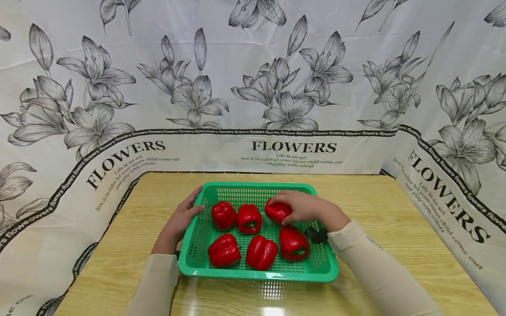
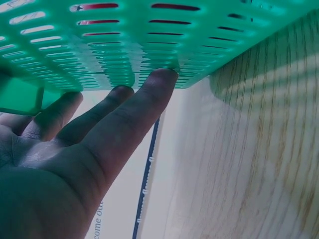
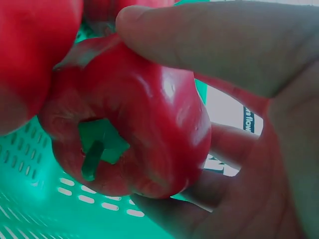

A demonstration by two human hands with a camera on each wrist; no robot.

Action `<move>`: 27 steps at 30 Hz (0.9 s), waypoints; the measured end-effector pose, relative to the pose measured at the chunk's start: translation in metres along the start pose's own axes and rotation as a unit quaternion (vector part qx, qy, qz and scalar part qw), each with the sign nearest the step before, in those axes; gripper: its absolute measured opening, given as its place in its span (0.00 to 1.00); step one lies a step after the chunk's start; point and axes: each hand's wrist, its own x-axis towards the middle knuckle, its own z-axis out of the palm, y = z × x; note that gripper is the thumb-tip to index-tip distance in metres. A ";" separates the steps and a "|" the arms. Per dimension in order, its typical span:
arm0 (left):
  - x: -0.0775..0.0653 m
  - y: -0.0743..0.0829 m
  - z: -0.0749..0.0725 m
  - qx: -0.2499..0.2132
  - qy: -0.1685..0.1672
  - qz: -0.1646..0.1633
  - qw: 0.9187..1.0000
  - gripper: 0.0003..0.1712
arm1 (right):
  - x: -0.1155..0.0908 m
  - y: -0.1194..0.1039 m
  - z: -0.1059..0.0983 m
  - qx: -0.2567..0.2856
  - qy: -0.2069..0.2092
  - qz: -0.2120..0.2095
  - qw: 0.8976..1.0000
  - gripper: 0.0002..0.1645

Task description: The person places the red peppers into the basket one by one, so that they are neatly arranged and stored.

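A green plastic basket (image 1: 261, 275) sits on the table, with several red bell peppers inside. My left hand (image 1: 179, 219) holds its left side, thumb over the rim. In the left wrist view, the extended fingers (image 2: 129, 114) of that hand touch the slotted outer wall. My right hand (image 1: 302, 206) grips a red bell pepper (image 1: 275, 212) at the basket's back right. Up close in the right wrist view, that pepper (image 3: 149, 109) shows its green stem, the thumb on one side and fingers behind. Just in front of this hand lies another pepper (image 1: 294, 244).
More peppers lie in the basket: one at the back left (image 1: 223, 215), one beside it (image 1: 249, 219), and two along the front. Wood-grain tabletop (image 1: 130, 237) surrounds the basket. A white flower-print cloth (image 1: 213, 151) hangs behind and at both sides.
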 end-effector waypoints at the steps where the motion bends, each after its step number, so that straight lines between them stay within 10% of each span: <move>1: 0.000 0.000 0.000 0.000 -0.001 0.001 1.000 0.38 | 0.001 0.001 0.001 -0.003 0.001 -0.002 1.000 0.33; 27: 0.008 -0.006 -0.016 0.012 -0.019 -0.014 1.000 0.39 | -0.029 -0.013 -0.004 -0.034 0.087 -0.029 0.995 0.26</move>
